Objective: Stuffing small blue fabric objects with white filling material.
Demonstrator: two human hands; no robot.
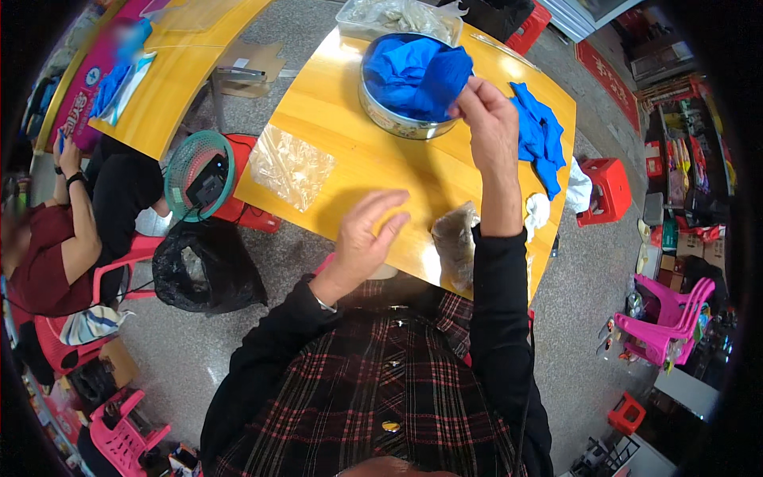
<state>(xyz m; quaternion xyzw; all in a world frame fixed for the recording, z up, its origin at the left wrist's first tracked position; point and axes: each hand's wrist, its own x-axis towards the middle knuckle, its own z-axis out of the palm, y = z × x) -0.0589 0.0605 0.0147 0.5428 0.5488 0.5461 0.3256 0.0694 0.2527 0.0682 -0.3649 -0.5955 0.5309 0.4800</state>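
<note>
A round tin (397, 127) with a patterned side stands on the yellow table, filled with blue cloth (397, 67). At its right rim my right hand (489, 111) pinches a bunched piece of blue cloth (443, 79). My left hand (369, 230) hovers over the near part of the table, fingers apart and nothing in them. Below it to the right lies a clear bag of brownish stuff (455, 246); its contents I cannot make out. More blue cloth (540, 135) is spread along the table's right edge, and a flat clear plastic bag (292, 167) lies to the left.
Behind the tin sits a clear tray (437, 30) of plastic bags. A white crumpled thing (537, 213) rests at the right edge. Left of the table are a green basket (199, 163) and a black bag (208, 266); another person (60, 230) sits beyond. A red stool (606, 191) stands right.
</note>
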